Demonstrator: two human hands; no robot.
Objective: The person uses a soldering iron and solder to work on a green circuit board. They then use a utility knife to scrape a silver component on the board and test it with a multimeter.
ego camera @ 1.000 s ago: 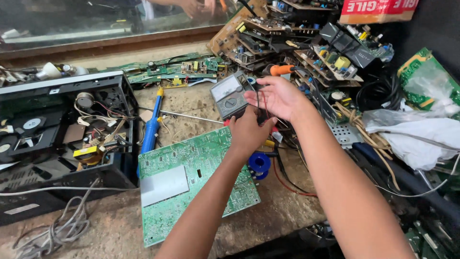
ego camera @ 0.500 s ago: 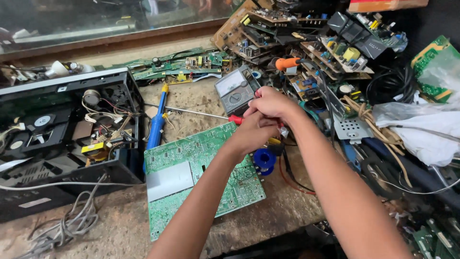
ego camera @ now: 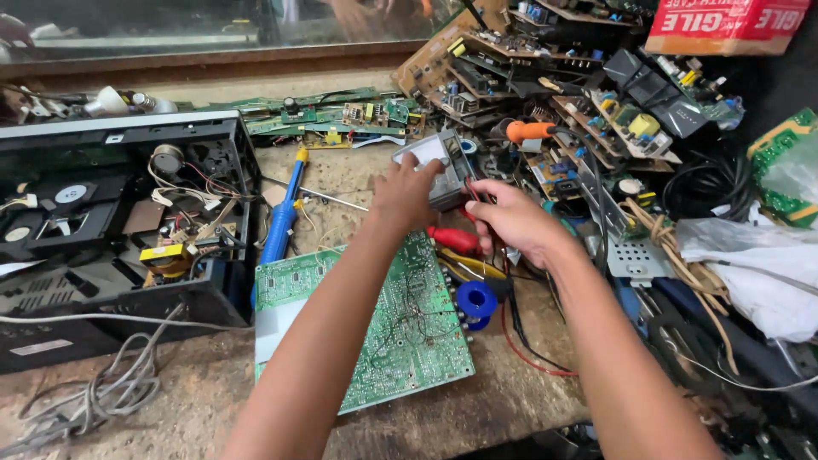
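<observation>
Left hand (ego camera: 407,194) on grey multimeter (ego camera: 439,166), right hand (ego camera: 511,220) gripping probes (ego camera: 454,238) — green circuit board (ego camera: 375,328) below

Red carton (ego camera: 724,25) top right — grey meter screen (ego camera: 430,153) at centre.

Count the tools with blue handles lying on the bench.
1 that is plain: a blue-handled soldering iron lies between the open black player and the green circuit board. Others may be buried in the clutter on the right.

Soft, even daylight, faint shadows, sharp centre, slight wide-angle stretch at edges, dim reflective glass up top.
</observation>
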